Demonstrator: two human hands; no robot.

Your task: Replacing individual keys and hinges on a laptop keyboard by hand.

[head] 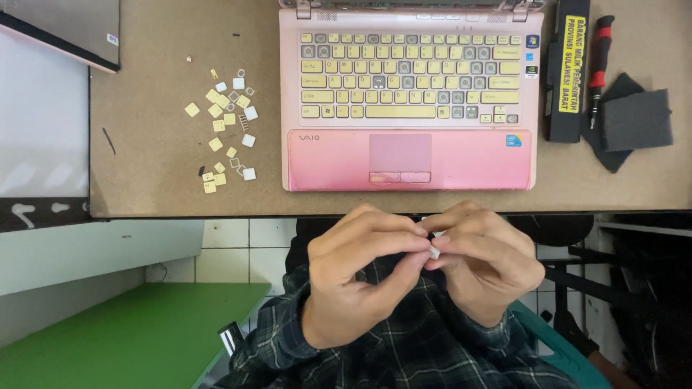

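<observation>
Pinched between fingertips of left hand (360,277) and right hand (484,263), above the lap: a small white keycap (435,251), mostly hidden. Likely light, stiff, brittle at its clips; best held by the edges. Just beyond the pinch, pink laptop (409,101) with several keys missing. Farther left, loose keycaps (227,130) scattered; farther right, red-handled screwdriver (597,68).

Small white piece (435,251) mostly hidden between the fingers (404,241) of both hands, its shape too small to tell, pink laptop (411,158) screen cut off by the top edge, grey device (65,29) clipped at the top-left corner
</observation>
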